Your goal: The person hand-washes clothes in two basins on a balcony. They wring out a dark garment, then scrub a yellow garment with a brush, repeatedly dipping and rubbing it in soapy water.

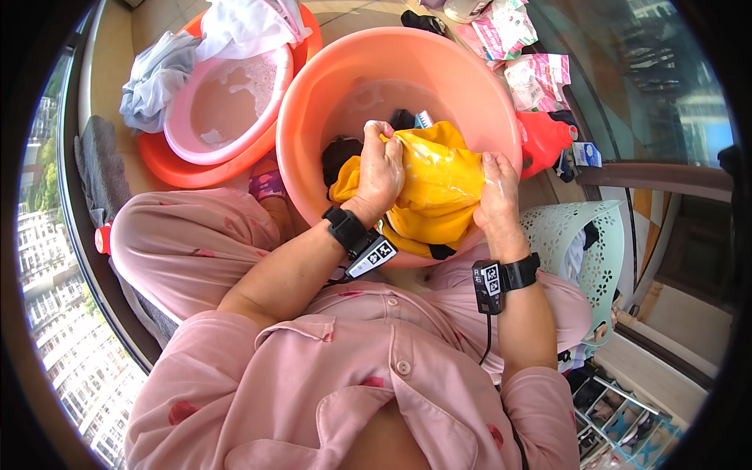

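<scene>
A wet yellow garment (437,182) with white suds on it is stretched between my two hands over a large orange plastic tub (396,53). My left hand (380,170) grips the cloth on its left side, suds on the fingers. On the right side my right hand (499,188) holds the fabric between thumb and fingers. Dark cloth (341,155) lies in the tub beside the yellow one. Behind the garment, the bristles of a blue and white brush (423,120) show. Cloudy water (376,97) covers the tub's bottom.
At upper left, a pink basin (176,126) of sudsy water sits in a red-orange basin (158,161), with white cloth (241,29) and grey cloth (155,82) over its rim. Right of the tub are a red jug (543,141), detergent bags (537,79) and a pale green laundry basket (608,252).
</scene>
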Available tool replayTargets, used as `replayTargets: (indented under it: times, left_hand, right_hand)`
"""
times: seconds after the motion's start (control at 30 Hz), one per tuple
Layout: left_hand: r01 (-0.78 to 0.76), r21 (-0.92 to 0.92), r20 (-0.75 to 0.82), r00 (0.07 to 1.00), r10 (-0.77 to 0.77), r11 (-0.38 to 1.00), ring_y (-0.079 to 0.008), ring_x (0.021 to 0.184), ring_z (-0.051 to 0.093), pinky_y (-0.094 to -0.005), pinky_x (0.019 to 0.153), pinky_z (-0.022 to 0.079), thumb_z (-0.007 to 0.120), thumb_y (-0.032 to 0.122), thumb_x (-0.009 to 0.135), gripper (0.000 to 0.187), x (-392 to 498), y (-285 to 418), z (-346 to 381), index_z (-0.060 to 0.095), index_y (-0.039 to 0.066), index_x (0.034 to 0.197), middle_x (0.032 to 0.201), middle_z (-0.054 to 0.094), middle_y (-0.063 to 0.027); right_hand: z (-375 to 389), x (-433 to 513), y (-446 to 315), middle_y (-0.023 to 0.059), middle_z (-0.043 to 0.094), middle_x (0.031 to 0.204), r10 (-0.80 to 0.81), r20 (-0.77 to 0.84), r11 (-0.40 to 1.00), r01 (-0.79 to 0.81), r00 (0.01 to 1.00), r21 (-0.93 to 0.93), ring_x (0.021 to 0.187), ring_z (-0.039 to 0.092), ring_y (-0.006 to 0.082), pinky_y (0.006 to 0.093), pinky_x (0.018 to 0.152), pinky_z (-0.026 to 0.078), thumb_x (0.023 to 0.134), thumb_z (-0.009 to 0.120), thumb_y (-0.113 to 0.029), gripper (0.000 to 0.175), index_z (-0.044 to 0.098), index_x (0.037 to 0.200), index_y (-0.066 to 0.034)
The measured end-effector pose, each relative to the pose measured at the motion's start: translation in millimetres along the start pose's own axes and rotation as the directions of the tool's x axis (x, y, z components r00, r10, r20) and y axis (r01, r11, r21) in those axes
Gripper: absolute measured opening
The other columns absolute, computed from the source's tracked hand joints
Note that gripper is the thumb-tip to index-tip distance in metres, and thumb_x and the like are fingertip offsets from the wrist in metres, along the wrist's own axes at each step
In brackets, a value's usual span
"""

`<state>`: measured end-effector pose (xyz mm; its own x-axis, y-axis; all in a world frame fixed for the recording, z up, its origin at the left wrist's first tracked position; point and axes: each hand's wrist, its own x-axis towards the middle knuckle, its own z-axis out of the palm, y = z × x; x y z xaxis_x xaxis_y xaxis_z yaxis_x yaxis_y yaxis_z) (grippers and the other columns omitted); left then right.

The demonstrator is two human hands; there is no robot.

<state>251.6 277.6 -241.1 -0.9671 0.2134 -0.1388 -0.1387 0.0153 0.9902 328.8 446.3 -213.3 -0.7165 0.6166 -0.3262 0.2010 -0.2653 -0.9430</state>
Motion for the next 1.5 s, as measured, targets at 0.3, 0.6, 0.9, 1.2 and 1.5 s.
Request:
replayTargets:
  times: [0.3, 0.6, 0.9, 1.2, 1.5]
  left_hand:
    - [0.185, -0.258, 0.073, 0.982, -0.172, 0.948, -0.0144, 0.086, 0.043, -0.0296, 0.081, 0.044, 0.043, 0.004, 0.101, 0.012, 6.6, 4.2, -4.0, 0.044, 0.011, 0.110, 0.095, 0.045, -0.0056]
    - [-0.131, 0.429, 0.503, 0.856, -0.116, 0.894, -0.0264, 0.100, 0.062, -0.0368, 0.090, 0.050, 0.071, 0.028, 0.090, 0.031, 9.9, 26.0, -14.0, 0.069, 0.006, 0.112, 0.111, 0.065, -0.0154]
    - [-0.111, 0.145, 0.428, 0.903, 0.039, 0.983, -0.0124, 0.074, 0.060, -0.0278, 0.071, 0.051, 0.062, 0.023, 0.099, 0.022, 11.0, 21.9, -4.8, 0.070, 0.003, 0.095, 0.089, 0.066, 0.0000]
    - [0.678, -0.644, 0.628, 0.733, -0.263, 0.354, -0.0163, 0.080, 0.060, -0.0349, 0.074, 0.051, 0.053, 0.039, 0.103, 0.031, 8.4, -2.4, 19.1, 0.061, 0.010, 0.096, 0.090, 0.065, -0.0039]
    - [0.745, -0.578, 0.537, 0.655, -0.532, 0.333, -0.0245, 0.089, 0.062, -0.0426, 0.079, 0.052, 0.037, 0.039, 0.104, 0.036, -1.5, -17.7, 28.4, 0.059, 0.010, 0.105, 0.097, 0.064, -0.0091]
  right_hand:
    - [-4.1, -1.8, -15.3, 0.0036, 0.061, 0.099, 0.109, 0.343, 0.987, -0.142, 0.933, 0.073, 0.092, 0.057, 0.0108, 0.0261, 0.085, 0.047, 0.100, 0.058, -0.017, 0.018, 0.061, 0.103, 0.0002]
    - [-3.0, 4.5, -5.2, -0.0024, 0.054, 0.087, -0.093, 0.211, 0.990, 0.113, 0.973, -0.087, 0.078, 0.048, 0.0068, 0.0230, 0.073, 0.044, 0.097, 0.059, -0.008, 0.006, 0.061, 0.098, -0.0026]
    - [3.0, 22.2, 9.1, 0.0037, 0.057, 0.080, -0.283, 0.156, 0.847, 0.323, 0.946, -0.422, 0.074, 0.052, 0.0114, 0.0279, 0.070, 0.046, 0.096, 0.059, -0.006, 0.007, 0.060, 0.093, -0.0002]
    - [56.4, -23.2, -3.1, 0.0204, 0.068, 0.099, -0.466, 0.587, 0.406, 0.749, 0.662, -0.524, 0.087, 0.070, 0.0342, 0.0406, 0.074, 0.054, 0.097, 0.056, -0.009, 0.019, 0.061, 0.115, -0.0041]
    - [81.6, -0.9, -24.2, 0.0209, 0.067, 0.081, -0.331, 0.477, 0.284, 0.568, 0.814, -0.772, 0.080, 0.069, 0.0394, 0.0471, 0.069, 0.052, 0.097, 0.051, -0.016, 0.019, 0.062, 0.107, -0.0051]
